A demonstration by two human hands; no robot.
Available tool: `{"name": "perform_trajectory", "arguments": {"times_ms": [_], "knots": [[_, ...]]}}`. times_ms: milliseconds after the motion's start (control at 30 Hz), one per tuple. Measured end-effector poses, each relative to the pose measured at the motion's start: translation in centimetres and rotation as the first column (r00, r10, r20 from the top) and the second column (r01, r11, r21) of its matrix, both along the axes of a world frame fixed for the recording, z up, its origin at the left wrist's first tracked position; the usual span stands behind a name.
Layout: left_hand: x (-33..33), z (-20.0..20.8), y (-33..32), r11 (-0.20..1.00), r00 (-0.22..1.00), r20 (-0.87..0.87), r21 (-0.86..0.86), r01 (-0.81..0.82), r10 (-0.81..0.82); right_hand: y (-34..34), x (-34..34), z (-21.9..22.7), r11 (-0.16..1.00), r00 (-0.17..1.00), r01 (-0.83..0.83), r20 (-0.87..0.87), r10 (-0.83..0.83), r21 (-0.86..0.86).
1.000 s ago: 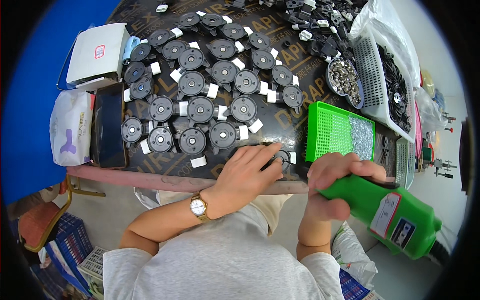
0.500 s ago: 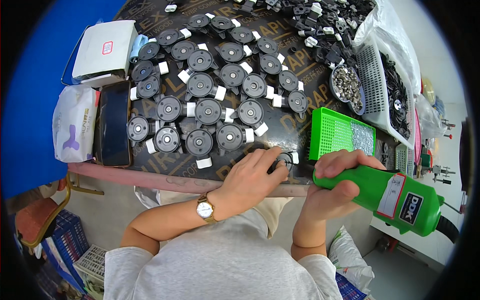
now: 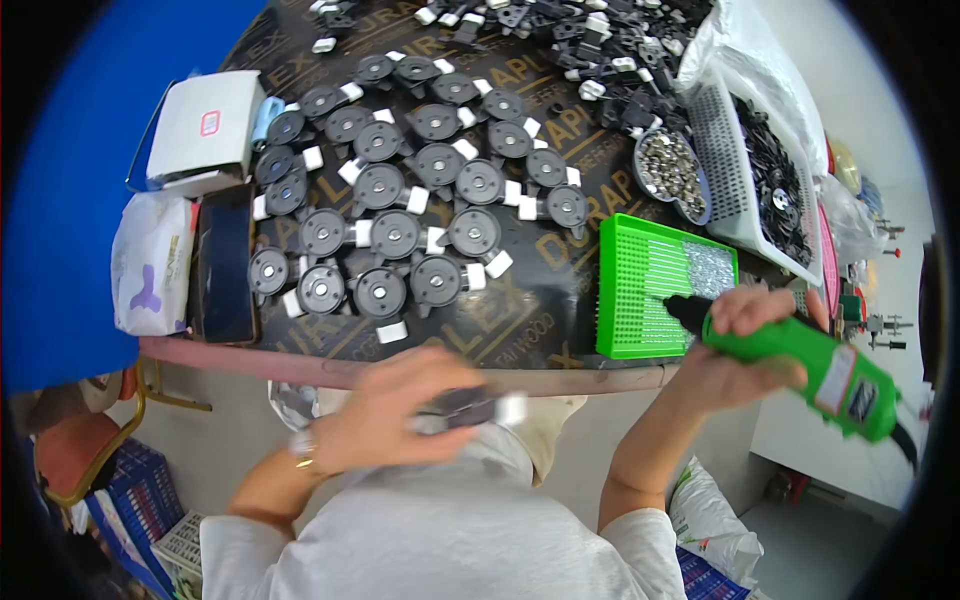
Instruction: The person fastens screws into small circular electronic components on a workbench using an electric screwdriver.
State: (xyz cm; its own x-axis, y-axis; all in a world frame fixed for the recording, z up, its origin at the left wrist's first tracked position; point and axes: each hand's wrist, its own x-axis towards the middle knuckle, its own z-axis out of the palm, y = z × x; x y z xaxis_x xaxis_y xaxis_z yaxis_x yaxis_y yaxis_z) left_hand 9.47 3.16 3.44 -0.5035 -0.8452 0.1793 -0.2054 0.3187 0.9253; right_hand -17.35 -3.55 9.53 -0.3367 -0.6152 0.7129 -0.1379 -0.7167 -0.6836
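The black piece (image 3: 465, 407) with a blurred white tip was nearer the person than the green tray (image 3: 630, 349) and to its left, off the table's near edge. The left hand (image 3: 395, 410) held it, fingers bent partway with the piece between them and the thumb; blur hid the exact contact. The right hand (image 3: 748, 350), at the tray's near right corner, had its fingers curled round a green power tool (image 3: 835, 375), whose dark nose (image 3: 687, 312) pointed over the tray; whether it touched could not be told.

The tray's left part was a grid of small holes, while its right part held a heap of small silvery pieces (image 3: 712, 268). Just beyond the tray, a bluish bowl (image 3: 704, 214) was full of shiny metal bits (image 3: 670, 168). Beyond and right of the tray, a white perforated basket (image 3: 722, 150) held a tangle of black parts (image 3: 765, 165) with one silvery disc (image 3: 781, 198) among them. Left of the tray, round black assemblies (image 3: 395, 235) with white tips covered the table (image 3: 530, 320), and farther left were a white box (image 3: 205, 120), its contents out of sight, and a white soft pack (image 3: 150, 265)
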Motion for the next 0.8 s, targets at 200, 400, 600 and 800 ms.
{"name": "perform_trajectory", "arguments": {"times_ms": [200, 400, 600, 800], "knots": [[17.1, -8.0, 7.9, 0.404, 0.978, 0.047, 0.906, -0.128, 0.205, -3.2, -3.0, -1.9, 0.999, 0.999, 0.04, -0.034, -0.039, 0.031], [21.6, -27.7, 15.5, -0.054, 0.485, 0.515, 0.723, -0.689, 0.707, -4.4, -3.3, -3.0, 0.997, 0.997, 0.058, -0.051, -0.056, 0.049], [18.1, -34.4, 15.5, 0.71, 0.565, 0.718, 0.142, -0.69, 0.406, -3.8, -3.6, -2.9, 0.999, 0.999, 0.012, -0.039, -0.01, 0.047], [19.8, -31.4, 13.5, 0.869, 0.667, 0.704, 0.147, -0.473, 0.244, -3.5, -3.5, -2.9, 0.999, 0.998, 0.031, -0.064, -0.028, 0.037]]}}
